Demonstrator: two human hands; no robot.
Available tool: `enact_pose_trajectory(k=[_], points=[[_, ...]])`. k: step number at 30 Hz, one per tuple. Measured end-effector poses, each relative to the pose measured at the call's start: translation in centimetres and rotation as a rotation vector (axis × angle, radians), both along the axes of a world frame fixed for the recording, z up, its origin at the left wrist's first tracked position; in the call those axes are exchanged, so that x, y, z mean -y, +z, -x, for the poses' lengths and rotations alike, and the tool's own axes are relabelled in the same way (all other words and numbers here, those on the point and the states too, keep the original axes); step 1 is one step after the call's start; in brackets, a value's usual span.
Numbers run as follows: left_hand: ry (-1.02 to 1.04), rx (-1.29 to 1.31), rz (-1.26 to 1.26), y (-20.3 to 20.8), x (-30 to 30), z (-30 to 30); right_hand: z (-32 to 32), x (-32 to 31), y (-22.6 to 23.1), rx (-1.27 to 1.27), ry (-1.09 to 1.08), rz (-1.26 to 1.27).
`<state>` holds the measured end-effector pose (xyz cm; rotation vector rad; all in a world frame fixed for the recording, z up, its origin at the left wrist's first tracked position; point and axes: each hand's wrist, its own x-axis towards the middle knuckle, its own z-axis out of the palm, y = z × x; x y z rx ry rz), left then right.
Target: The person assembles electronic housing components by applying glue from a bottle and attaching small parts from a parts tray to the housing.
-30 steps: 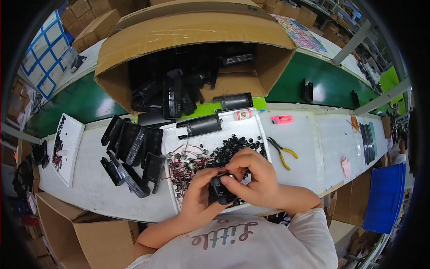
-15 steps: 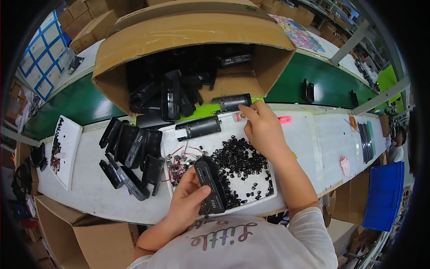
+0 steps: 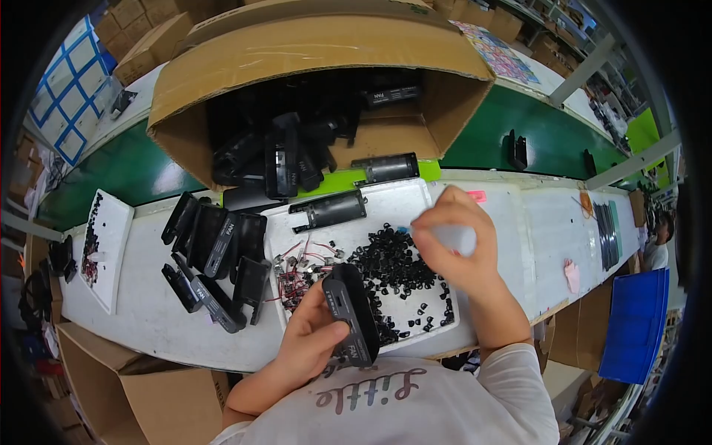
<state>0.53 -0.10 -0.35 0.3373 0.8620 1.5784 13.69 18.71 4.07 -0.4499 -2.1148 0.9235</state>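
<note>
My left hand [image 3: 315, 326] is wrapped round a black plastic fan housing [image 3: 350, 315], held tilted over the near edge of the white tray [image 3: 439, 337]. My right hand [image 3: 467, 237] is closed in a pinch above the tray's right side, round a small whitish, see-through thing [image 3: 457, 239] with a bluish tip; its kind is blurred. Below it lies a heap of small black plastic parts [image 3: 393, 256]. Small circuit boards with red wires [image 3: 297, 271] fill the tray's left side. Two open black housing shells [image 3: 330, 211] lie at the far side, one of them on the tray's far edge.
Several black housings [image 3: 222, 248] are piled left of the tray. Behind it, a big cardboard box [image 3: 319, 55] lies open toward me with more housings inside. A second white tray [image 3: 115, 259] is at the far left. A pink strip [image 3: 477, 196] lies right of the tray.
My right hand has drawn back toward me from the tray's far edge, bringing the small whitish thing from there. My left hand has turned the housing slightly.
</note>
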Motion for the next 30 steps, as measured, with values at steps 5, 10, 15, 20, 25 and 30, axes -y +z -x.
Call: enact_pose_trajectory(k=[5,10,15,20,25,30], points=[[-0.046,0.034,-0.026,0.2,0.0,-0.1,-1.1,2.2,0.9,-0.058,0.267,0.243],[-0.081,0.092,-0.064,0.3,0.0,-0.1,-0.7,3.0,0.2,-0.109,0.357,0.125],[-0.078,0.128,-0.073,0.4,0.1,-0.2,-0.3,3.6,-0.5,-0.145,0.325,0.104],[-0.085,0.128,-0.07,0.2,0.1,-0.2,-0.2,3.7,-0.5,-0.13,0.334,0.093],[-0.083,0.111,-0.075,0.2,0.1,-0.3,0.0,3.8,-0.7,-0.143,0.312,0.071],[-0.104,0.116,-0.085,0.2,0.2,-0.2,-0.5,3.2,0.1,-0.115,0.31,0.011]])
